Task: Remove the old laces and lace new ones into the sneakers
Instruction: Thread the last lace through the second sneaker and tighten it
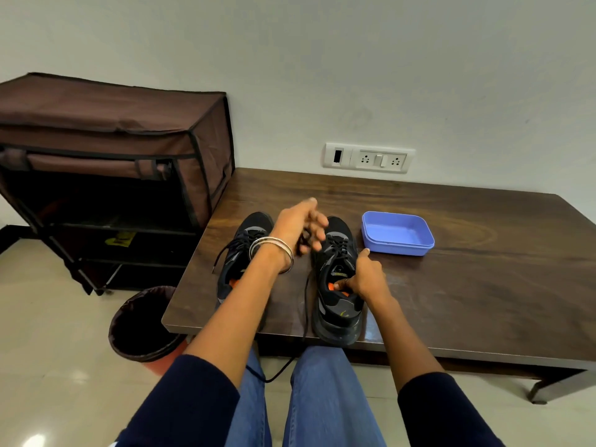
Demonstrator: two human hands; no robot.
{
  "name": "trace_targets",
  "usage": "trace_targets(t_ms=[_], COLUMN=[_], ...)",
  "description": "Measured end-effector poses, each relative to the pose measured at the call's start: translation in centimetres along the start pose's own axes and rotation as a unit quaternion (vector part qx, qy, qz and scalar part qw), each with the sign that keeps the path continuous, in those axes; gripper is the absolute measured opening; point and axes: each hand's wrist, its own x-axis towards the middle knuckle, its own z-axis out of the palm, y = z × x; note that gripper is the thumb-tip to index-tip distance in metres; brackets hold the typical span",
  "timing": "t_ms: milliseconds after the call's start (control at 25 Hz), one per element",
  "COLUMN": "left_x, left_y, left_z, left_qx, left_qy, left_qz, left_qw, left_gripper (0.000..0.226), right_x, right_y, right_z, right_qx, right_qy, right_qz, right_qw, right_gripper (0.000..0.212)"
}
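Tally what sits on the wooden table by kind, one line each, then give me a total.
Black sneakers: 2, left sneaker and right sneaker, standing side by side
Blue plastic trays: 1, the blue tray to the right of the sneakers
Total: 3 things on the table

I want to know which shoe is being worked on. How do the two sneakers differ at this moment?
The right sneaker is held at its collar by the right hand; the left sneaker is untouched by either hand. A black lace hangs from the right sneaker past the table edge, pulled by the left hand; the left sneaker's lace end lies short beside it. Both are black with orange inside, toes toward the wall.
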Motion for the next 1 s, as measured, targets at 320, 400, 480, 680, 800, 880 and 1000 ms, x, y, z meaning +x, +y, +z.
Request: trace_targets(t_ms=[320, 400, 480, 680, 800, 880, 1000], left_x=[1.5, 2.1, 3.2, 3.6, 3.2, 2.7, 1.0], left_y=[-3.7, -4.3, -5.1, -7.2, -6.1, -3.4, 1.4], left_z=[0.0, 0.5, 0.7, 0.2, -0.1, 0.1, 1.1], left_qx=[0.592, 0.625, 0.591, 0.467, 0.413, 0.307, 0.159], left_qy=[0.178, 0.156, 0.096, 0.087, 0.109, 0.13, 0.099], left_qz=[-0.036, 0.009, 0.035, 0.031, 0.011, 0.003, 0.003], left_qw=[0.785, 0.764, 0.8, 0.88, 0.904, 0.943, 0.982], left_gripper=[0.024, 0.024, 0.021, 0.011, 0.021, 0.027, 0.028], right_x=[-0.2, -0.3, -0.2, -0.3, -0.5, -0.7, -0.7], right_y=[0.1, 0.0, 0.0, 0.0, -0.2, -0.1, 0.6], right_z=[0.2, 0.1, 0.2, 0.2, 0.2, 0.1, -0.7], right_qx=[-0.031, -0.026, -0.028, -0.04, -0.022, -0.012, 0.038], right_qy=[0.004, 0.0, 0.006, 0.011, 0.006, 0.005, -0.021], right_qz=[-0.016, -0.01, -0.01, -0.011, -0.003, -0.006, -0.01], right_qw=[0.999, 1.0, 1.0, 0.999, 1.0, 1.0, 0.999], right_gripper=[0.111, 0.11, 0.109, 0.109, 0.109, 0.108, 0.095])
